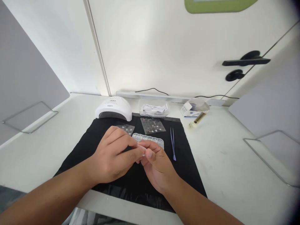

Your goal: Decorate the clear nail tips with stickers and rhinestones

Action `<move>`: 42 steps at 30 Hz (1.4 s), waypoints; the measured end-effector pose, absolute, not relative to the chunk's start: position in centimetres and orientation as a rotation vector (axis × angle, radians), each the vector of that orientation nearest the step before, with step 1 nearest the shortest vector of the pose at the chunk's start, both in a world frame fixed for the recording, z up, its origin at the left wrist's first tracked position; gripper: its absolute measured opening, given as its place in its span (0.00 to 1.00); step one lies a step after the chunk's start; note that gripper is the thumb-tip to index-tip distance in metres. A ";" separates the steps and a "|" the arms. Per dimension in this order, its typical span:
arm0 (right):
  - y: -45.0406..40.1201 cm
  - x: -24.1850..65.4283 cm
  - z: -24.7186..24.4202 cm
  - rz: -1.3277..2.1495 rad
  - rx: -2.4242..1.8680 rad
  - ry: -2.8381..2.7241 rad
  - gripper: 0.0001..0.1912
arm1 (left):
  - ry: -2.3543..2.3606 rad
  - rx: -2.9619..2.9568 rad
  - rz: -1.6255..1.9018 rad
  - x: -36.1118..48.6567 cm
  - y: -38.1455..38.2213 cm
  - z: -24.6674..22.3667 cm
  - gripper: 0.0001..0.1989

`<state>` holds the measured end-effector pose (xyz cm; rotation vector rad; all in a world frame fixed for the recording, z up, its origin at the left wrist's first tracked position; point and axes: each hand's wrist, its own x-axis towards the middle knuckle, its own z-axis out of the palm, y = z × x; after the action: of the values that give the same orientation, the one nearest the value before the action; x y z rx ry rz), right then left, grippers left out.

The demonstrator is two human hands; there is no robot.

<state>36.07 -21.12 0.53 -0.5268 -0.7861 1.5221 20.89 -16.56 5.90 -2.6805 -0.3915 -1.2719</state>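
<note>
My left hand (112, 156) and my right hand (156, 164) meet over a black mat (185, 168). Their fingertips pinch a small pale piece (142, 147), likely a false nail, between them. It is too small to tell more. Just behind the fingers lies a clear compartment box (152, 139) with small pieces in it. Two clear sticker sheets lie further back, one (152, 125) in the middle and one (126, 128) to the left. Blue tweezers (172, 143) lie on the mat to the right of my right hand.
A white nail lamp (114, 108) stands at the mat's back left. Behind it are a clear bag of packets (153, 110), a small open box (194, 108) and a gold-capped tube (198, 119). Grey dividers (25, 78) flank the white table (234, 175).
</note>
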 end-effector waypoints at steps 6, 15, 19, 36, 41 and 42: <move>-20.9 36.3 0.2 1.484 -0.602 -0.798 0.17 | -0.387 -2.554 -1.188 20.8 -16.3 5.5 0.05; -20.8 36.2 0.1 1.489 -0.602 -0.785 0.17 | -0.385 -2.584 -1.210 20.7 -16.1 5.1 0.06; -20.8 36.3 -0.1 1.512 -0.585 -0.781 0.16 | -0.364 -2.581 -1.238 20.7 -16.1 4.8 0.07; -20.7 36.3 -0.2 1.504 -0.597 -0.749 0.17 | -0.382 -2.548 -1.225 21.1 -15.8 4.1 0.06; -20.7 36.4 -0.3 1.503 -0.599 -0.749 0.17 | -0.375 -2.526 -1.276 21.3 -15.7 4.0 0.07; -20.7 36.4 -0.3 1.499 -0.605 -0.755 0.17 | -0.369 -2.524 -1.279 21.3 -15.6 3.9 0.07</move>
<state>36.41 -20.71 -0.30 -0.6048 -0.7547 1.4991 21.27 -15.61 3.94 -2.5243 -0.3687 -1.2787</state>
